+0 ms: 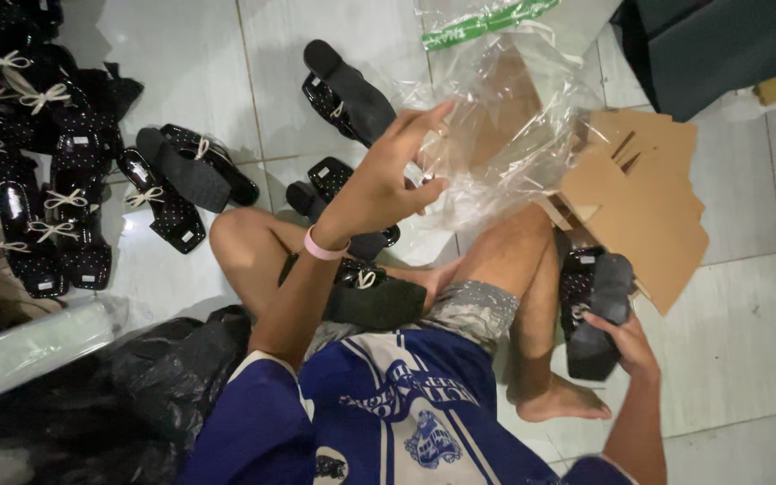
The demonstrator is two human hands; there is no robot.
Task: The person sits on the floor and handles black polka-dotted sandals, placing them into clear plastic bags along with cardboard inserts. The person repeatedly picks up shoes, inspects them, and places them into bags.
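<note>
I sit cross-legged on a tiled floor. My left hand, with a pink wristband, is raised and pinches the edge of a clear plastic bag with a green strip at its top. My right hand grips a pair of black dotted sandals held sole to sole beside my right knee. Another black sandal with a white bow rests in my lap between my legs.
Several black bow sandals lie in a pile at the left and scattered ahead. Flat brown cardboard pieces lie at the right. A black plastic bag and a clear roll sit at my left side.
</note>
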